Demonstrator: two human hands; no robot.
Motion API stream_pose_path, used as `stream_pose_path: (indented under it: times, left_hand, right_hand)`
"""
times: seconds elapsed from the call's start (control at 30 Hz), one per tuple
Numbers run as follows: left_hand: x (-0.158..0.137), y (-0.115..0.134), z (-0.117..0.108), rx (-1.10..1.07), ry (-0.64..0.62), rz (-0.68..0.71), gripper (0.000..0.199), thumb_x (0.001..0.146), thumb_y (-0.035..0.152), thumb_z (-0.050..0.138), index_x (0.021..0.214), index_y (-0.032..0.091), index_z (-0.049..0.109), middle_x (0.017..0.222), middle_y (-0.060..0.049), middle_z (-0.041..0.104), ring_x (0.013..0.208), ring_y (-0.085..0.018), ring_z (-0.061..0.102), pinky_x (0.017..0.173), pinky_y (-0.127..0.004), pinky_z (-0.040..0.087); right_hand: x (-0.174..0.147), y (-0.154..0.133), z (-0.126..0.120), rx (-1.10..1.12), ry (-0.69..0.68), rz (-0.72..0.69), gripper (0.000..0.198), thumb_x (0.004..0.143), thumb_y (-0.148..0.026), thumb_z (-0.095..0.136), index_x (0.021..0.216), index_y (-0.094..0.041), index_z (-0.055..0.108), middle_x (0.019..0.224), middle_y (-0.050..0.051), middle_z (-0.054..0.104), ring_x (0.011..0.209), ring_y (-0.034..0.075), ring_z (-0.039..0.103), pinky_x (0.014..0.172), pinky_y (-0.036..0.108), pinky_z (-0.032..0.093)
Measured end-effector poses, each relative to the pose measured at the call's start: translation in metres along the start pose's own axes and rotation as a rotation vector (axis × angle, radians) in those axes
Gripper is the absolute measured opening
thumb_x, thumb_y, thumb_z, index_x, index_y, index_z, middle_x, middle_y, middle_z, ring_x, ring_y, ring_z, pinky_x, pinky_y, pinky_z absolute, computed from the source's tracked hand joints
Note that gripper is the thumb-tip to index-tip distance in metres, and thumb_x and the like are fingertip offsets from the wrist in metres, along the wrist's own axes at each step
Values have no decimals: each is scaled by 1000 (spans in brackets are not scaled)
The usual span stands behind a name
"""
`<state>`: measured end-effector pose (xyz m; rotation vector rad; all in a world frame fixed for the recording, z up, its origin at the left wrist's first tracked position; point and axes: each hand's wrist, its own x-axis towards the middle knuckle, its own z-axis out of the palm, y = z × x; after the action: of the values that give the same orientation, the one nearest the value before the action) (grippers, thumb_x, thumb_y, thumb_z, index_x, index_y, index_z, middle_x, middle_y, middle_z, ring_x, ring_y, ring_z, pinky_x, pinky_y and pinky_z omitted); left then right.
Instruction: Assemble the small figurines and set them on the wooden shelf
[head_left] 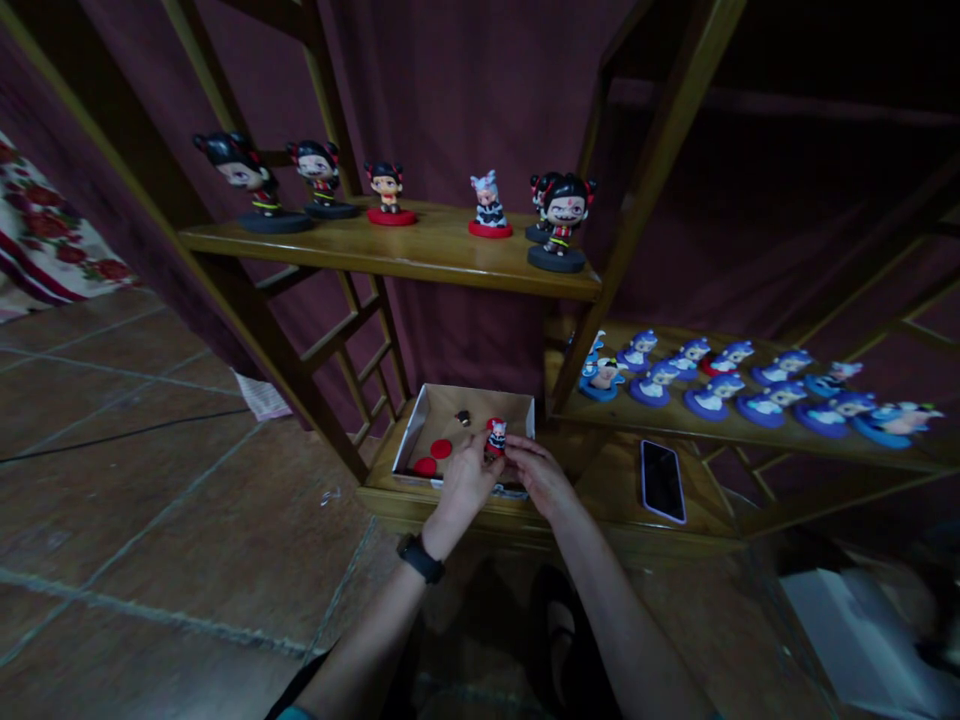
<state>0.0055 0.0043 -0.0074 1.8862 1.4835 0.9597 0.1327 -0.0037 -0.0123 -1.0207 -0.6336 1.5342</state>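
Both of my hands meet over an open shallow cardboard box [426, 420]. Between their fingertips is a small figurine [496, 438] with pale hair, dark-and-white clothing and red at its base. My left hand [466, 476] is closed on its left side. On its right side, the fingers of my right hand [541, 476] pinch at the edge, though the exact contact is small and dim. Inside the box lie two red round bases [441, 449] and a small dark-topped piece [463, 418]. My hands hide the box's front right part.
The wooden shelf [420, 245] above carries several figurines on red or dark round bases. To the right, a lower shelf [675, 425] bears several bluish-purple figurines. A phone [663, 481] lies right of the box. Wooden uprights flank this bay, and a cable [127, 435] crosses the floor.
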Motion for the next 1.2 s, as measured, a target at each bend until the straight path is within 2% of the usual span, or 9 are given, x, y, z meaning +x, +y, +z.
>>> stream_pose_path:
  times: [0.23, 0.4, 0.77, 1.2]
  left_hand:
    - [-6, 13, -6, 419, -89, 10, 43, 82, 30, 47, 125, 23, 41, 111, -9, 53, 91, -21, 57, 74, -29, 41]
    - [-10, 18, -5, 578, -103, 58, 43, 84, 29, 44, 126, 23, 36, 112, -9, 51, 91, -21, 56, 72, -29, 42]
    - [-13, 25, -6, 687, -138, 129, 39, 85, 24, 40, 124, 20, 37, 106, -10, 49, 96, -21, 52, 73, -30, 43]
    - [-13, 20, 0, 736, -119, 201, 47, 82, 15, 42, 127, 17, 33, 105, -11, 48, 94, -22, 51, 72, -31, 44]
  right_hand:
    - [-5, -3, 4, 11, 8, 13, 26, 54, -23, 72, 79, -19, 66, 77, 1, 70, 70, 16, 61, 68, 31, 47]
    - [-4, -1, 3, -7, -13, 12, 23, 55, -23, 70, 78, -20, 66, 74, -1, 69, 66, 15, 60, 66, 30, 47]
    - [-4, 0, 2, -39, 8, 19, 21, 55, -22, 67, 76, -21, 64, 72, -3, 66, 66, 14, 58, 68, 30, 45]
    - [1, 7, -4, -80, 20, 25, 24, 54, -23, 66, 78, -21, 63, 75, -2, 65, 70, 15, 58, 68, 31, 47]
